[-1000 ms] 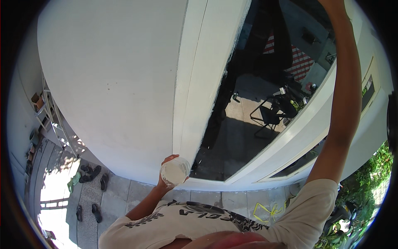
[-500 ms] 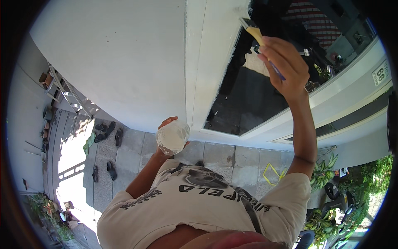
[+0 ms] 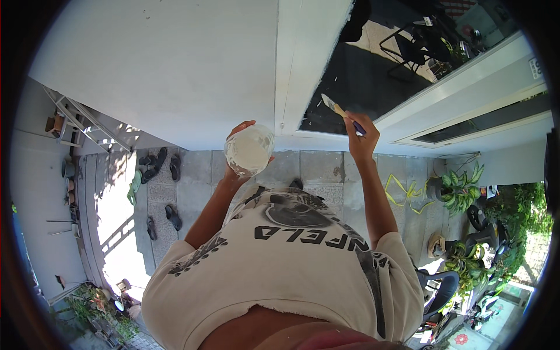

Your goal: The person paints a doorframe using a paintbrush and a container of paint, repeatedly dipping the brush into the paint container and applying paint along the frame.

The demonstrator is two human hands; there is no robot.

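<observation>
My left hand is wrapped round a clear cup of white paint, held upright at chest height before the white wall. White smears coat the cup's sides. In my right hand is a paintbrush with a pale wooden ferrule end and a dark blue handle, its tip pointing up and left. The bristles carry white paint. They appear in front of the dark window glass, and I cannot tell whether they touch it. Left of the glass runs the cream window frame.
A metal ladder leans at the left. Several dark shoes and green sandals lie on the paving. To the right are a yellow strap, potted plants and a dark chair.
My right hand has come down and toward me with the paintbrush, away from the upper window frame. My left hand still holds the cup. The whole view has shifted with my head.
</observation>
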